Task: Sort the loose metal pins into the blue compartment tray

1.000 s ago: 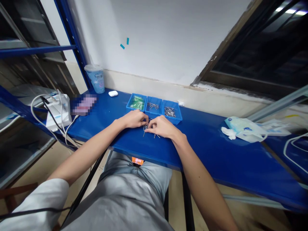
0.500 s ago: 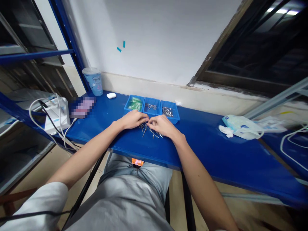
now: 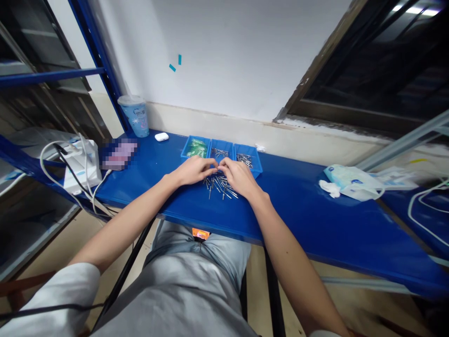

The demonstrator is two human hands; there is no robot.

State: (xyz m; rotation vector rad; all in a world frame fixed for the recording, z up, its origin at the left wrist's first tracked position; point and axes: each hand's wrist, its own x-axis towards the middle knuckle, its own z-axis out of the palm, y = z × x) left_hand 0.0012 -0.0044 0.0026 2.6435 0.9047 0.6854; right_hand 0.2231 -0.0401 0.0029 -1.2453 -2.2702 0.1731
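My left hand (image 3: 193, 170) and my right hand (image 3: 237, 176) meet fingertip to fingertip on the blue bench (image 3: 301, 206), just in front of three small blue trays. Both hands have their fingers curled together in a pinch; what they pinch is too small to make out. A loose heap of small metal pins (image 3: 220, 185) lies on the bench between and under the hands. The left tray (image 3: 195, 148) holds green parts, the middle tray (image 3: 221, 150) and the right tray (image 3: 248, 160) hold metal pins.
A lidded blue cup (image 3: 135, 115) and a white earbud case (image 3: 161, 136) stand at the back left. A white box with cables (image 3: 80, 164) sits at the bench's left end. A tissue pack (image 3: 351, 179) lies to the right. My lap is below the bench edge.
Both hands have slid a little farther from me toward the trays, and more of the pin heap now shows on the bench below them.
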